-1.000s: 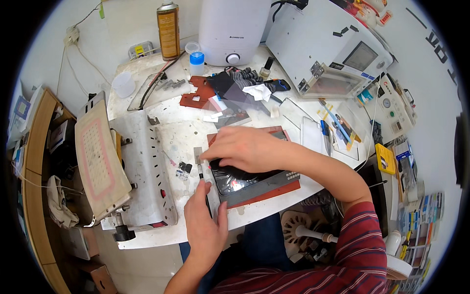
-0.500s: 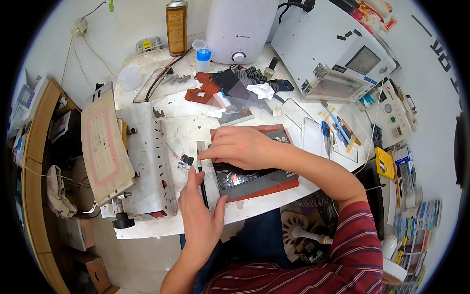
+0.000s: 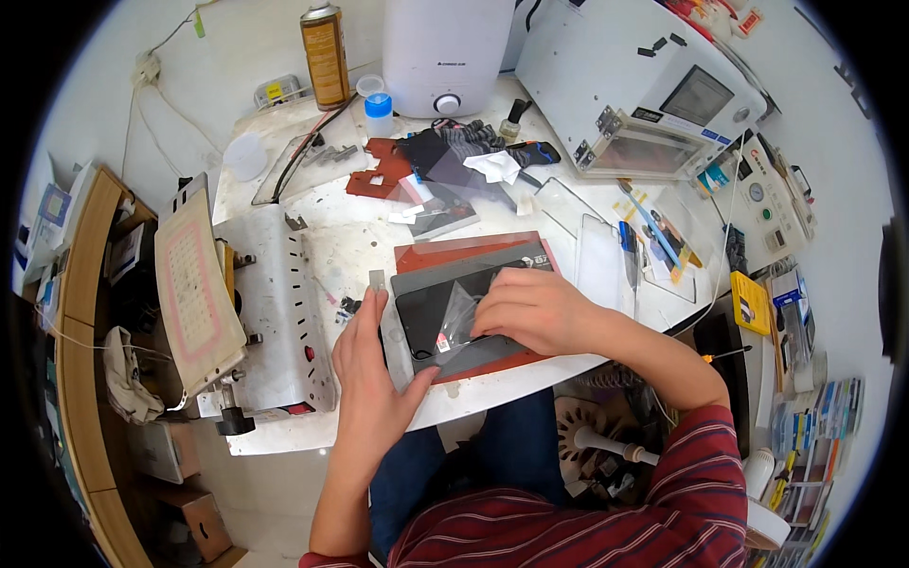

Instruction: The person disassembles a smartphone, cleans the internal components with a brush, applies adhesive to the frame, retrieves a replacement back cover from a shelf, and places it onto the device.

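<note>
Two hands on a dark glass panel (image 3: 445,312) lying on a grey sheet (image 3: 473,275) over a red mat (image 3: 454,251), near the front edge of the white counter (image 3: 350,237). Left hand (image 3: 365,364) lies flat along the panel's left edge, fingers extended, thumb touching its lower corner. Right hand (image 3: 535,308) presses down from the right, fingers curled over a clear film (image 3: 454,317) on the panel; grip unclear. Metal machine (image 3: 275,312) at the counter's left edge. Spray can (image 3: 325,43) at the back edge.

Cluttered white worktable (image 3: 331,237), wooden shelving (image 3: 80,312) alongside.
</note>
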`<state>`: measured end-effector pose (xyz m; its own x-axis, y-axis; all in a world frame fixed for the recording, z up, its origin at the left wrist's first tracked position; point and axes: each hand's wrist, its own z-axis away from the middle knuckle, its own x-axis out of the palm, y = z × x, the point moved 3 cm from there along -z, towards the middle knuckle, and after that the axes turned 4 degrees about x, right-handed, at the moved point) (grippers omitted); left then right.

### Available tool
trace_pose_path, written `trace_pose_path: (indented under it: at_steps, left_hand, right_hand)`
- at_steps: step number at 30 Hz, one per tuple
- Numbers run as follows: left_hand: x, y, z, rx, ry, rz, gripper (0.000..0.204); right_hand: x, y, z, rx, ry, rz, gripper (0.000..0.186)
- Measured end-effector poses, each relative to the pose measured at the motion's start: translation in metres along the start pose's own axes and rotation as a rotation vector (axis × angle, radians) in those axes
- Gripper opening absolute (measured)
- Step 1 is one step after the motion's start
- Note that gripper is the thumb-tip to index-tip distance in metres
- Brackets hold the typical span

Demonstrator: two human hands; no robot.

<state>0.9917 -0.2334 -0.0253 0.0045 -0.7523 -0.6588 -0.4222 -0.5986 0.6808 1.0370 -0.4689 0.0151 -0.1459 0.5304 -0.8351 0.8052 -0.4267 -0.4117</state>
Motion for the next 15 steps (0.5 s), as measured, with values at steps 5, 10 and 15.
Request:
trace_pose_path:
  at_steps: [5,10,15]
  left_hand:
    - [0.002,-0.003,-0.005,0.031,-0.049,0.024,0.117]
    - [0.004,-0.005,-0.006,-0.004,-0.062,0.06,0.118]
    - [0.005,-0.006,-0.005,-0.026,-0.037,0.112,0.115]
  right_hand:
    - [-0.014,0.004,0.028,0.066,0.011,0.042,0.031]
    - [-0.036,0.008,0.053,0.174,0.026,0.077,0.037]
    - [-0.053,0.013,0.08,0.311,0.04,0.056,0.037]
